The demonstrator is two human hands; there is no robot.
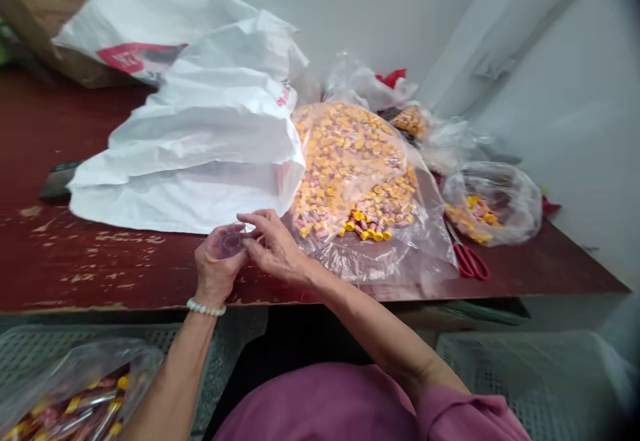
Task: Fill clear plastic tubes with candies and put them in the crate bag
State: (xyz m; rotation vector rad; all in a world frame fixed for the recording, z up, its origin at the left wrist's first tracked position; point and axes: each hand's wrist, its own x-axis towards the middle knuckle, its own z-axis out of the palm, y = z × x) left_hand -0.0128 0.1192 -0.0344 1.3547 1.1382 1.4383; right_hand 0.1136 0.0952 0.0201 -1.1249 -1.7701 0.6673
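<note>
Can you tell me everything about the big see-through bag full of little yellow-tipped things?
The big bag looks like thin, clear, shiny plastic. It lies bulging on the dark red table, packed with small pieces with yellow ends and reddish bodies. Its near side looks open, where some pieces show brighter; the plastic there is loose and wrinkled. A white sack meets its left side. Whether the right hand or its forearm touches it is hard to tell.

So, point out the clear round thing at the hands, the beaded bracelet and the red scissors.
Clear round thing (231, 244): head view, on its see-through middle.
Beaded bracelet (205, 309): head view, on its beads.
Red scissors (469, 260): head view, on the handles.
</note>
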